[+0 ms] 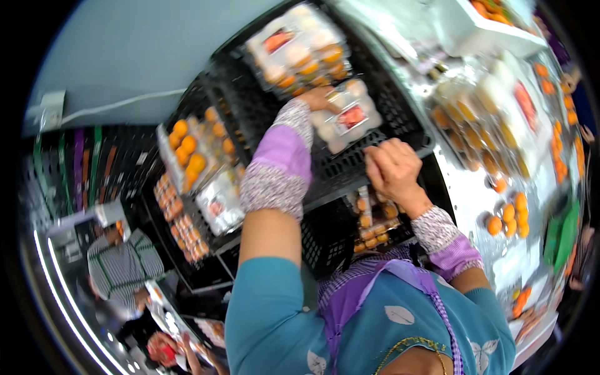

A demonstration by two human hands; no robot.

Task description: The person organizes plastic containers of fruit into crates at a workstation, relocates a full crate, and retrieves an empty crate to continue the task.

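Note:
My left hand [321, 101] reaches into a black plastic crate [330, 187], its fingers on the corner of a clear plastic pack [361, 105] with rounded cups and a red label. Beside it in the crate is a stack of similar packs [297, 47] with orange fruit showing through the sides. My right hand [393, 171] is curled closed at the near right rim of the crate; no object shows in it, and whether its fingers touch the rim is hidden.
Packed fruit stacks [492, 117] and loose orange fruits [510, 213] lie on the metal table [487, 272] at right. More fruit trays [185, 152] stand at left. A white box [497, 35] is at upper right. Below the crate are packs [375, 234]. Co-workers [124, 262] are at lower left.

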